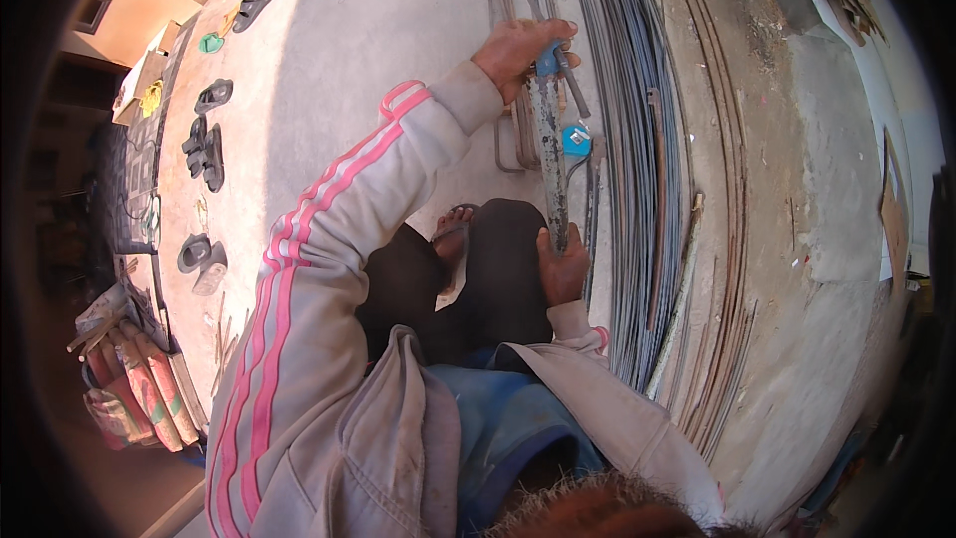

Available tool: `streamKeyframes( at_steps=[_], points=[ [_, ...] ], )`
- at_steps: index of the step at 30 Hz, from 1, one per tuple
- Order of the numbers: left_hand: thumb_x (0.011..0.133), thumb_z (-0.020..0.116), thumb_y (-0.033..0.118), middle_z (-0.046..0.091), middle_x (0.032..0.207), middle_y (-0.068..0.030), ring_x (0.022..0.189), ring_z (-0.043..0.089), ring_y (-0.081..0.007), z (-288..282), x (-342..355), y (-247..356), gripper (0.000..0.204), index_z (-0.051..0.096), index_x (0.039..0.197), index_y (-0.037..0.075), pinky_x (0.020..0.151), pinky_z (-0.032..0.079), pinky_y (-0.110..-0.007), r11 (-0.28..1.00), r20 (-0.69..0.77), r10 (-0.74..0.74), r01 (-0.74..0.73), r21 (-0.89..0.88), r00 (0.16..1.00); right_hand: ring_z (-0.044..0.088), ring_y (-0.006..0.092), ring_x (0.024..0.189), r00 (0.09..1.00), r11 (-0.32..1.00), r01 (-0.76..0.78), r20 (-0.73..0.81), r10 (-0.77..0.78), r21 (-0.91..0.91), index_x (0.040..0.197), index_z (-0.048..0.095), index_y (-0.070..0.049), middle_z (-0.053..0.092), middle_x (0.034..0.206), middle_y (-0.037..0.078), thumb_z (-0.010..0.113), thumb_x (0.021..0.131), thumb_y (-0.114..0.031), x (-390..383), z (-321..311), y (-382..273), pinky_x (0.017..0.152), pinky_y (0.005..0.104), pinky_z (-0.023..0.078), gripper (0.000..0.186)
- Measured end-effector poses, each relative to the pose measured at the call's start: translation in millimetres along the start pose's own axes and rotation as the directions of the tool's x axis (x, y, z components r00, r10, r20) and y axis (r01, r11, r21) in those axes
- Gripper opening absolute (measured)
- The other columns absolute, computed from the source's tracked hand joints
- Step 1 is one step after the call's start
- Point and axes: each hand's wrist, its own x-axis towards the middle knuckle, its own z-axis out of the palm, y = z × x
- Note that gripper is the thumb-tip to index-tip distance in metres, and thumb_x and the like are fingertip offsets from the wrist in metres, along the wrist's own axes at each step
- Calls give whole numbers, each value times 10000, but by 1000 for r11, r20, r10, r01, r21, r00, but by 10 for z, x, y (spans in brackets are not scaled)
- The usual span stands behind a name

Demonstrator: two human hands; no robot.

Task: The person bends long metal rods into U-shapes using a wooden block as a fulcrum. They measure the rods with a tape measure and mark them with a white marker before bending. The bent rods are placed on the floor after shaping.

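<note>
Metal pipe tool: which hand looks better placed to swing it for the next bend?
Probably the left hand. Its fingers wrap the far, blue-taped end of the metal pipe tool, giving leverage over the steel rods. The right hand only grips the near end beside the knee.

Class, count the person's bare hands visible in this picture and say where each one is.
2. The left hand grips the top of a grey pipe tool; the right hand holds its lower end beside the knee. None hidden.
</note>
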Motion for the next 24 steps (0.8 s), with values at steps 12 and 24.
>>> streamKeyframes(
  at_steps=[12,24],
  points=[
    [876,689,202,585,780,-34,696,617,-152,-117,69,-168,221,625,958,7,631,539,-297,998,-44,-44,42,-37,998,645,333,650,984,992,-122,129,125,-27,936,608,4,642,714,173,681,899,-318,-31,52,144,597,410,487,333],
    [852,724,205,552,735,-22,619,593,-145,-206,90,-229,268,634,954,-26,541,492,-282,996,-123,28,-17,87,992,617,472,865,938,986,-162,303,166,-37,1033,578,-4,636,922,259,549,940,-525,-602,-225,1013,722,488,478,531]
  ],
)
